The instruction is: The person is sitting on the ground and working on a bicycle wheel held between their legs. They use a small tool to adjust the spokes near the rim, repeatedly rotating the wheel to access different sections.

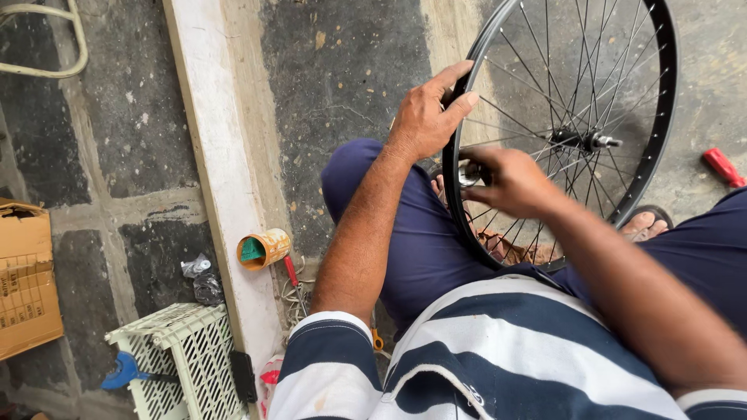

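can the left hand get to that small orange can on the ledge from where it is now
Probably yes. The left hand grips the rim of the bicycle wheel, so it must let go first. The orange can lies on its side on the pale ledge, beside the left knee, with nothing between.

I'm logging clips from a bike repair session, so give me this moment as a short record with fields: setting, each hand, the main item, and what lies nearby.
setting: person seated on a stone floor, seen from above
main item: black spoked bicycle wheel, upright between the knees
left hand: grips the wheel's rim, fingers curled over it
right hand: pinches a small metal tool at the spokes near the rim
nearby left: small tin can on its side, pale plastic crate, cardboard box
nearby right: red-handled tool on the floor
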